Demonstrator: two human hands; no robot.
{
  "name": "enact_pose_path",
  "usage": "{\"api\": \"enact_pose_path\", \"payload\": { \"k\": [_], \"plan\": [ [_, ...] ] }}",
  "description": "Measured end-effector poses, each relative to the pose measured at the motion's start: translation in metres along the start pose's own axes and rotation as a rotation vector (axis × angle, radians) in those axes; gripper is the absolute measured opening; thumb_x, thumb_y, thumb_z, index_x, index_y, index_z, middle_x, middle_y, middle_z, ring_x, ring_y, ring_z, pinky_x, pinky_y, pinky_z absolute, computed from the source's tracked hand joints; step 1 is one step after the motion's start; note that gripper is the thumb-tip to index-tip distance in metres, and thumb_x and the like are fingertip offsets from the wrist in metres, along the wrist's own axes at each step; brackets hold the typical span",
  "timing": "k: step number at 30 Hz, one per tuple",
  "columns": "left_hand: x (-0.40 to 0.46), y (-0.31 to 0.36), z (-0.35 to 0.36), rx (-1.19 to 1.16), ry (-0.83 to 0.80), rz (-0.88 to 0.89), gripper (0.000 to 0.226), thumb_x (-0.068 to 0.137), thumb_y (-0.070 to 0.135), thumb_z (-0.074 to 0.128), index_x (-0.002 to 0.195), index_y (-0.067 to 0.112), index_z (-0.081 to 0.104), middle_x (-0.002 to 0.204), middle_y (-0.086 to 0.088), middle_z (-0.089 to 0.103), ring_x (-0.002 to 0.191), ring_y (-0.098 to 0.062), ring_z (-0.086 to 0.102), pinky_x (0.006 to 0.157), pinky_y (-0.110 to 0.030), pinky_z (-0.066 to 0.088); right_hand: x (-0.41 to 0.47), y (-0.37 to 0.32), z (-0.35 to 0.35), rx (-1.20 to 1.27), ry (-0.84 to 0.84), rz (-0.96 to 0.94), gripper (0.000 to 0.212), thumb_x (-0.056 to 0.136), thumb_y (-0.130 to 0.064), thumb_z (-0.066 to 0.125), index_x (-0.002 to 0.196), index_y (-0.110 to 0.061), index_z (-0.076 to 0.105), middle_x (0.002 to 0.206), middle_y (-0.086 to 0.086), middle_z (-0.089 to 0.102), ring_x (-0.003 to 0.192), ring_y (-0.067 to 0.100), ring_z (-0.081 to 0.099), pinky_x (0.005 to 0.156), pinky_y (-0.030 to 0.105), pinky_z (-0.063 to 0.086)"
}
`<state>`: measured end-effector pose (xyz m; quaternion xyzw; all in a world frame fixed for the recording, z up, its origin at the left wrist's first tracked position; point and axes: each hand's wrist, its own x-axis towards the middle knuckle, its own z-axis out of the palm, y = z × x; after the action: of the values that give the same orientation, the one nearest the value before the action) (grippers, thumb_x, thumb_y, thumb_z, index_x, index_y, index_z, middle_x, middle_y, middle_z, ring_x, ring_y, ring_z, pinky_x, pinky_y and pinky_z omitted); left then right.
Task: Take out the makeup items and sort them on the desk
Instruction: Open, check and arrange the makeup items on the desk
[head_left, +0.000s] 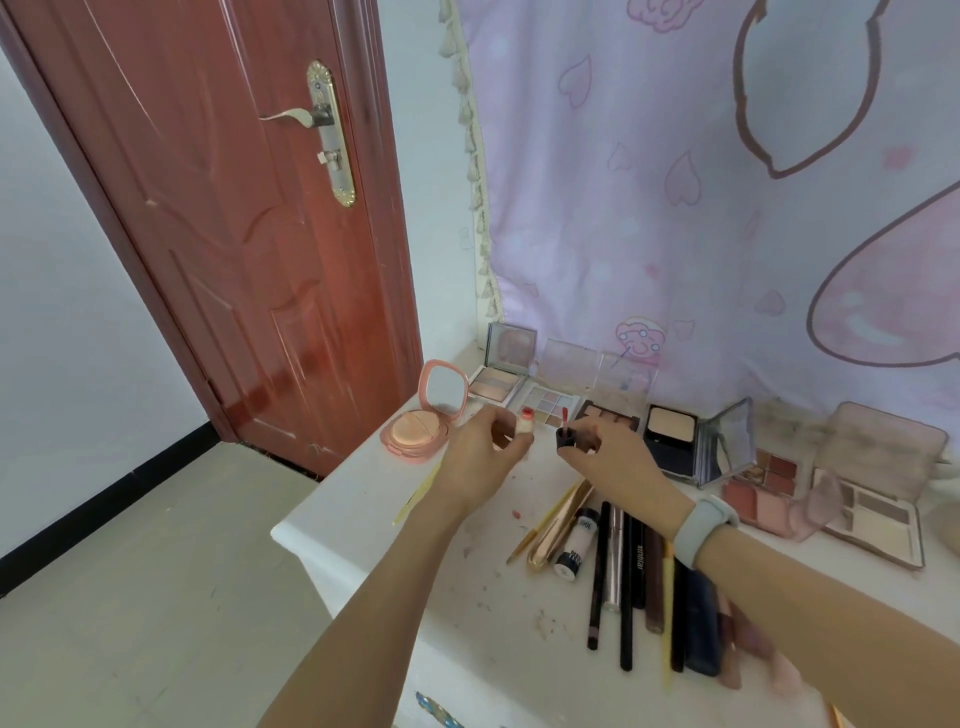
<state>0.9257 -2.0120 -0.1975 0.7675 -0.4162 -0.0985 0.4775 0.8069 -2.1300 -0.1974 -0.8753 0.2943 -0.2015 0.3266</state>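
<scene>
The left hand (480, 457) curls around a small pale lip-gloss tube (524, 428), its red-rimmed mouth up and uncapped. Just right of the tube, the right hand (618, 462) pinches the dark cap (566, 436), whose red-tipped wand (560, 415) points up, apart from the tube. Both are held over the white desk (363, 525).

Left of the tube lies an open pink compact (421, 431), mirror lid raised, a round puff in its base. Behind the tube stand open palettes (545, 405) with pans of pale and brown shadow. Right of it are a black powder case (670, 434) with a beige pan and further palettes of reds and browns. Nearer than the tube, pencils (628, 582) and slim tubes lie side by side.
</scene>
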Motion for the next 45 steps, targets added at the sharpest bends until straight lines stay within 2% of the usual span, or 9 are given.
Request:
{"api": "enact_pose_path", "payload": {
  "k": [6,13,19,21,25,28,31,35,45],
  "plan": [
    [0.01,-0.011,0.015,0.131,-0.063,-0.015,0.015,0.089,0.03,0.055,0.09,0.015,0.058,0.082,0.005,0.064,0.079,-0.011,0.061,0.075,-0.024,0.05,0.005,0.013,0.007,-0.189,-0.072,-0.024,0.022,0.084,-0.029,0.057,0.103,-0.023,0.065,0.096,-0.003,0.065,0.1,0.019,0.048,0.081,0.032,0.041],
    [0.012,-0.008,0.013,0.205,-0.094,0.005,0.022,0.09,0.034,0.054,0.098,0.016,0.063,0.088,0.007,0.064,0.084,-0.009,0.059,0.074,-0.02,0.045,0.006,0.01,0.011,-0.239,-0.075,-0.03,0.025,0.084,-0.033,0.057,0.108,-0.029,0.064,0.091,-0.007,0.062,0.099,0.019,0.047,0.082,0.034,0.039],
    [0.01,-0.005,0.012,0.238,-0.086,0.005,0.023,0.089,0.032,0.056,0.106,0.018,0.065,0.097,0.004,0.068,0.093,-0.012,0.058,0.082,-0.028,0.047,0.004,0.008,0.01,-0.265,-0.15,-0.019,0.027,0.083,-0.035,0.056,0.109,-0.028,0.065,0.093,-0.004,0.059,0.1,0.021,0.05,0.084,0.035,0.042],
    [0.007,-0.001,0.012,0.252,-0.091,0.015,0.03,0.09,0.031,0.056,0.116,0.018,0.062,0.107,0.0,0.068,0.097,-0.012,0.057,0.084,-0.027,0.046,0.001,0.009,0.007,-0.242,-0.172,-0.009,0.033,0.085,-0.035,0.056,0.115,-0.024,0.062,0.1,-0.003,0.062,0.104,0.021,0.052,0.089,0.037,0.043],
    [-0.012,0.005,0.006,0.257,0.016,0.019,0.04,0.088,0.027,0.06,0.126,0.017,0.055,0.115,0.003,0.064,0.097,-0.011,0.055,0.083,-0.022,0.042,-0.009,0.014,-0.004,-0.184,-0.148,-0.009,0.043,0.089,-0.033,0.053,0.13,-0.019,0.051,0.117,-0.005,0.061,0.109,0.013,0.051,0.093,0.027,0.038],
    [-0.041,0.002,0.003,0.278,0.037,0.029,0.03,0.087,0.022,0.061,0.116,0.019,0.061,0.104,0.005,0.066,0.081,-0.004,0.052,0.075,-0.014,0.039,-0.023,0.018,-0.013,-0.186,-0.116,-0.078,0.032,0.091,-0.026,0.049,0.123,-0.022,0.056,0.116,-0.005,0.06,0.109,0.011,0.05,0.096,0.03,0.039],
    [-0.068,-0.001,0.005,0.321,-0.027,0.058,0.023,0.088,0.024,0.059,0.11,0.023,0.065,0.095,0.01,0.062,0.074,0.0,0.047,0.067,-0.005,0.034,-0.039,0.021,-0.017,-0.281,-0.137,-0.265,0.029,0.09,-0.016,0.048,0.115,-0.024,0.061,0.119,-0.007,0.056,0.117,0.014,0.044,0.095,0.034,0.035],
    [-0.074,0.0,0.007,0.367,-0.074,0.051,0.026,0.09,0.026,0.056,0.115,0.021,0.064,0.104,0.005,0.063,0.081,-0.001,0.046,0.075,-0.009,0.033,-0.057,0.02,-0.015,-0.397,-0.241,-0.489,0.036,0.088,-0.016,0.043,0.118,-0.029,0.059,0.123,-0.012,0.053,0.121,0.007,0.038,0.097,0.029,0.026],
    [-0.067,0.012,0.02,0.527,-0.159,-0.044,0.022,0.093,0.022,0.048,0.108,0.015,0.062,0.102,-0.002,0.059,0.082,-0.008,0.049,0.071,-0.015,0.037,-0.067,0.029,-0.014,-0.412,-0.21,-0.516,0.031,0.092,-0.029,0.038,0.113,-0.026,0.06,0.118,-0.011,0.056,0.118,0.009,0.044,0.1,0.026,0.027]
  ]
}}
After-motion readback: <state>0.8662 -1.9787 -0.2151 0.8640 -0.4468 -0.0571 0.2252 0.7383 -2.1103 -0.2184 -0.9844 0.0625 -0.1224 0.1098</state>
